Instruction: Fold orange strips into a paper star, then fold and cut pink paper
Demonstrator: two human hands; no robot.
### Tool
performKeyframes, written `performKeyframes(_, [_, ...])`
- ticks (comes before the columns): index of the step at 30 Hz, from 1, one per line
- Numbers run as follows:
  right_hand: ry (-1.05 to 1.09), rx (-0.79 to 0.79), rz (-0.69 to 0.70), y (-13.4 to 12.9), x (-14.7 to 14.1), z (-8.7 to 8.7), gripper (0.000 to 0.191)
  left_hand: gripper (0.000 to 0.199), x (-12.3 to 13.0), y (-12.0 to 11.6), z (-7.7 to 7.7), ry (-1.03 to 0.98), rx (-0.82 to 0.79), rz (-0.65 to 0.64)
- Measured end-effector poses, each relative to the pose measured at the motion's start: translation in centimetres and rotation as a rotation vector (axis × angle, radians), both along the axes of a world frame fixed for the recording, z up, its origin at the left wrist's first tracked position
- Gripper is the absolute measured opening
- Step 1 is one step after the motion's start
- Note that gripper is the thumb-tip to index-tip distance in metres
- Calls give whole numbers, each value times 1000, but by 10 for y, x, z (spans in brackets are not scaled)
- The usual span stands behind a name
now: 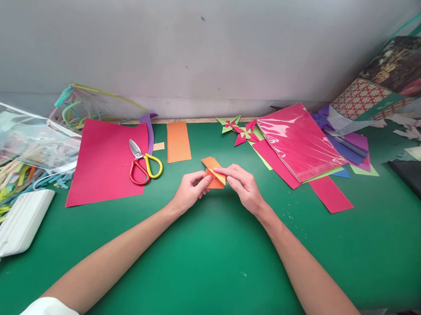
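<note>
Between my hands is a small folded orange paper (pixel 216 180), held just above the green table. My left hand (pixel 190 189) pinches its left edge between thumb and fingers. My right hand (pixel 242 185) has its index finger laid on the paper's upper right part, with the other fingers curled. Behind my left hand lies a flat orange strip (pixel 178 142). Scissors (pixel 139 162) with one red and one yellow handle rest on a large red sheet (pixel 105 160) at the left.
Folded red and green stars (pixel 246 132) and a plastic-wrapped red paper pack (pixel 302 141) lie at back right. A red strip (pixel 331 194) is nearer. At the left are a white device (pixel 21 222), paper scraps and a clear bag (pixel 29 137). A wall (pixel 203 47) stands behind.
</note>
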State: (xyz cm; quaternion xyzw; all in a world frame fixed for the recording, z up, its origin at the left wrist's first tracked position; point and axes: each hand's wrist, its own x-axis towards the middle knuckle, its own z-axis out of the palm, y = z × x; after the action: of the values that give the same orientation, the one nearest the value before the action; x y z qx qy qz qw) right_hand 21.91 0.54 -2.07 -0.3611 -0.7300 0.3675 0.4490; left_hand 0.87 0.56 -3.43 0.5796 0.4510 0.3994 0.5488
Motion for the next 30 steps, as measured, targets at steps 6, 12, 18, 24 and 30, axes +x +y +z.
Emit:
performKeyframes(6, [201,-234,-112,1,-13,-3,26,41,0,-1,1,48,24,6])
performKeyframes(12, [237,-299,-131,4,-13,-10,35,42,0,1,-2,36,30,1])
performKeyframes(18, [188,-271,-153,5,-11,-10,31,40,1,0,0,34,22,0])
performKeyframes(24, [217,-295,-136,6,-11,-14,31,39,1,0,0,23,25,-1])
performKeyframes(30, [292,-328,-153,6,-11,-10,25,40,1,1,-2,36,21,-5])
